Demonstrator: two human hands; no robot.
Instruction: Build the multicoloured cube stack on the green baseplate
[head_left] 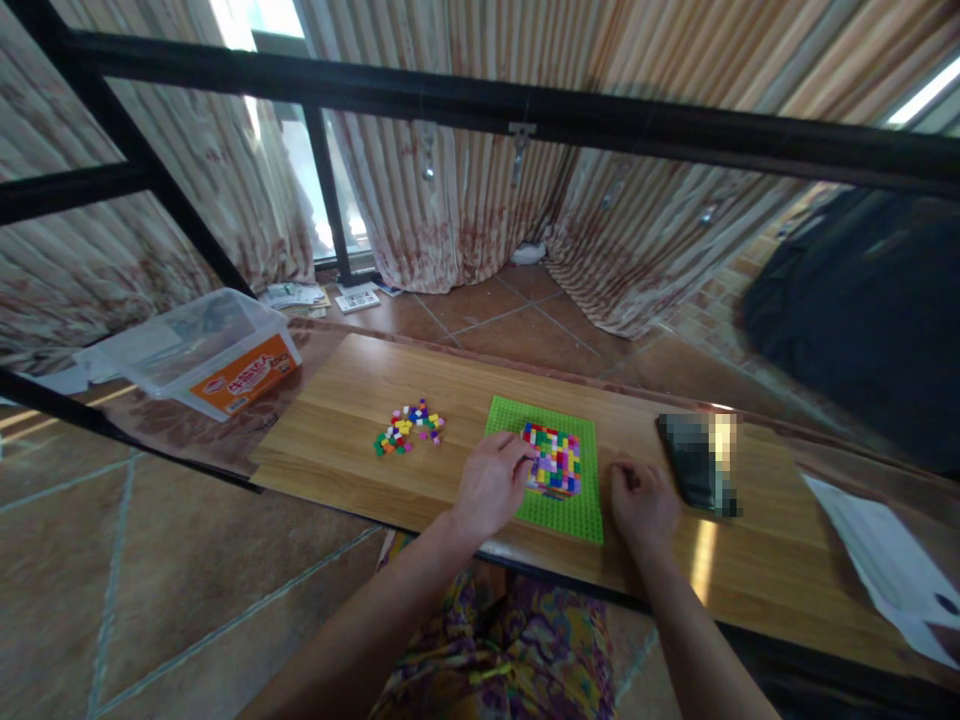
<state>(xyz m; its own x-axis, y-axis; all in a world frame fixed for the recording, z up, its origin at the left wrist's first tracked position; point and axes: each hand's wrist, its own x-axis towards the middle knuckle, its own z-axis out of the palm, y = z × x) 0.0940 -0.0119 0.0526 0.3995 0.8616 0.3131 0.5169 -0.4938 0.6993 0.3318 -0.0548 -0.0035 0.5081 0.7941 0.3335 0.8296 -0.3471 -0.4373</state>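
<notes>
A green baseplate [581, 510] lies on the wooden board [345, 450] in front of me. A block of many-coloured small bricks [556, 460] is built on it. My left hand [491, 485] rests on the plate's left side, its fingertips touching the block's left edge; whether a brick is pinched there is hidden. My right hand [643, 503] lies loosely curled on the wood just right of the plate, holding nothing that I can see. A small heap of loose coloured bricks [409, 427] sits on the board to the left of my left hand.
A clear plastic tub with an orange label [214, 350] stands at the far left. A dark flat object [697, 462] lies right of my right hand, white paper [889, 570] further right. Black metal bars [525, 110] cross overhead, with curtains behind and tiled floor below.
</notes>
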